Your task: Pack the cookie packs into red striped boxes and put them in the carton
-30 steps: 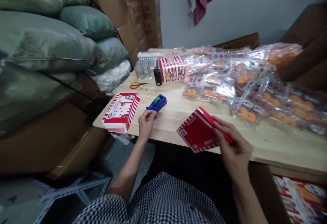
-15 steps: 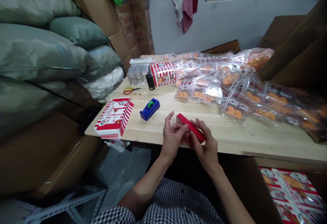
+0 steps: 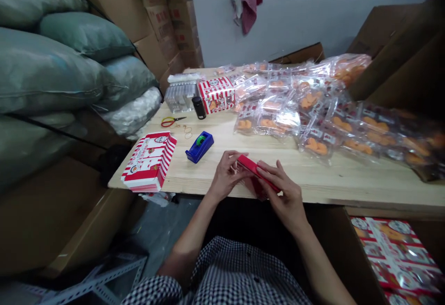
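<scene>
Both my hands hold a flat red carton (image 3: 255,171) at the near edge of the wooden table (image 3: 313,184). My left hand (image 3: 227,175) grips its left end with curled fingers. My right hand (image 3: 283,193) lies over its right side, fingers closed on the top edge. A stack of flat red-and-white striped cartons (image 3: 148,162) lies to the left. A blue tape dispenser (image 3: 199,146) sits just beyond my left hand.
Clear bags of orange pieces (image 3: 313,110) cover the table's right and back. A folded striped box (image 3: 216,94), a black cylinder (image 3: 198,107), clear plastic trays (image 3: 180,96), scissors (image 3: 170,121) and rubber bands lie at the back left. Grey-green sacks (image 3: 52,73) and cardboard boxes stand left. More packs (image 3: 396,258) lie lower right.
My left hand left the tape dispenser and joined my right hand on the red carton. The carton came from lying flat to edge-on between both hands, and my left fingers closed on it.
</scene>
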